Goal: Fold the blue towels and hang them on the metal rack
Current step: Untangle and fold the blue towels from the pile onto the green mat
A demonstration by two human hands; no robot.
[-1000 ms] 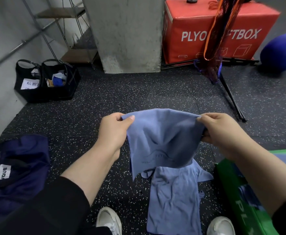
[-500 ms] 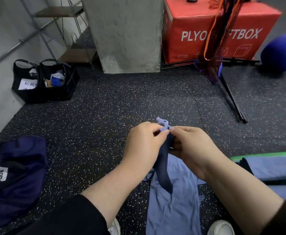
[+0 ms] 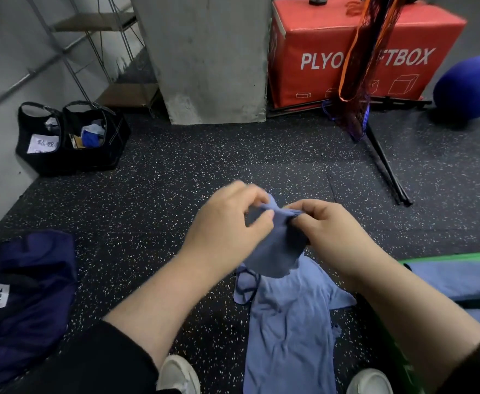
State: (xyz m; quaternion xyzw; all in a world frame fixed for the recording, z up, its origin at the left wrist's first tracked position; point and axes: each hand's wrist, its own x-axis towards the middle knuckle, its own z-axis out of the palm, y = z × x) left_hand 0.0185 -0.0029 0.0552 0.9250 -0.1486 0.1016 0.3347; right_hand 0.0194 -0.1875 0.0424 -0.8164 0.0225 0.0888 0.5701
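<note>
I hold one blue towel folded between both hands, above the floor.

The speckled floor (image 3: 176, 172) fills most of my view, with a grey pillar (image 3: 204, 52) and a red box (image 3: 318, 61) at the far side. A dark blue bag (image 3: 25, 294) lies at my left, and two black baskets (image 3: 71, 137) stand near the wall. A second towel (image 3: 290, 331) lies flat on the floor between my white shoes (image 3: 177, 375). My left hand (image 3: 227, 220) and right hand (image 3: 332, 231) are close together, both pinching the top edge of the towel (image 3: 273, 251), which hangs down from my fingers just over the flat one. At my right I see a green edge with blue cloth (image 3: 455, 280) on it.
</note>
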